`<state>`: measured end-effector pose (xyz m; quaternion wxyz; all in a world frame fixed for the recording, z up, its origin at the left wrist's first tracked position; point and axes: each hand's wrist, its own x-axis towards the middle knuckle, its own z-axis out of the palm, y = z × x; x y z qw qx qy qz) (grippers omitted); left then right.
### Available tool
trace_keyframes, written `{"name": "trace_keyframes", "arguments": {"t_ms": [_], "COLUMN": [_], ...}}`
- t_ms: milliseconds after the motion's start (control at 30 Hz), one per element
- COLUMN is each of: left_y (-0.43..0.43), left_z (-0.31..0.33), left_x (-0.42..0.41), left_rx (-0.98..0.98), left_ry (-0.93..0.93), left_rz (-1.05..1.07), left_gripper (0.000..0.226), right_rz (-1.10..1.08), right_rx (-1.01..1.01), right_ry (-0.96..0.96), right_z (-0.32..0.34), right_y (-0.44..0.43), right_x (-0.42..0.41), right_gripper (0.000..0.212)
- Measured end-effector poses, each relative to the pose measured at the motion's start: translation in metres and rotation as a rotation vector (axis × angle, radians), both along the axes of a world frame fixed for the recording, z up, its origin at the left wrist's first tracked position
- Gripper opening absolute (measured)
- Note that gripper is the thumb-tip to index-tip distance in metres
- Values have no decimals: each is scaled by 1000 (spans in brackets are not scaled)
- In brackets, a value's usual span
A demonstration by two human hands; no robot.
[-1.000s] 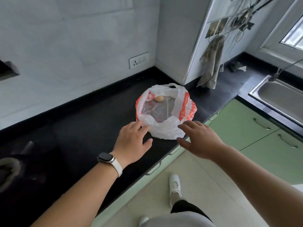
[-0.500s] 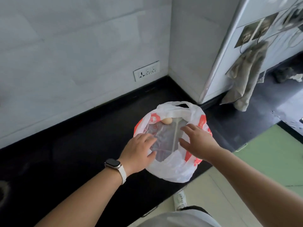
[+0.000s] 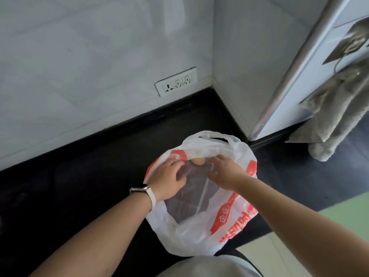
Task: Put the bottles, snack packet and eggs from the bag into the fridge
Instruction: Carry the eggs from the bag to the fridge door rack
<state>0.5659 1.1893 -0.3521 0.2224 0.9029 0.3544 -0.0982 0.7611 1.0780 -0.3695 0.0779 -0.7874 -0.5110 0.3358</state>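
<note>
A white plastic bag [image 3: 191,234] with red print sits open on the black counter [image 3: 83,176] near its front edge. Inside it lies a clear inner bag [image 3: 191,196], and one brown egg [image 3: 198,161] shows at the far side of the opening. My left hand [image 3: 167,178], with a watch on the wrist, reaches into the opening and rests on the clear plastic just left of the egg. My right hand [image 3: 225,172] reaches in from the right, its fingertips beside the egg. Neither hand plainly grips anything. No bottles or snack packet are visible.
A tall white unit with a silver edge [image 3: 279,80] stands on the counter behind the bag to the right. A grey towel [image 3: 335,116] hangs on it. A wall socket [image 3: 176,81] sits above the counter. Green cabinet fronts [image 3: 347,214] are at lower right.
The view has closed in on the bag. Both hands have moved from the bag's near rim deeper into the opening, up to the egg at the far side.
</note>
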Motion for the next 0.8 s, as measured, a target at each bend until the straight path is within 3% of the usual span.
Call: {"name": "trace_keyframes", "arguments": {"t_ms": [400, 600, 800], "left_y": [39, 42, 32], "left_z": [-15, -31, -39], "left_x": [37, 42, 38], "left_rx": [-88, -342, -509], "left_ry": [-29, -139, -300], "left_rz": [102, 326, 522], "left_gripper": [43, 27, 31], "right_rz": [22, 57, 47], "right_rx": [1, -10, 1], "right_ry": [25, -4, -11], "right_z": [-21, -28, -30], "right_y": [48, 65, 73], "right_x": [10, -3, -12], "right_gripper": [54, 52, 38]}}
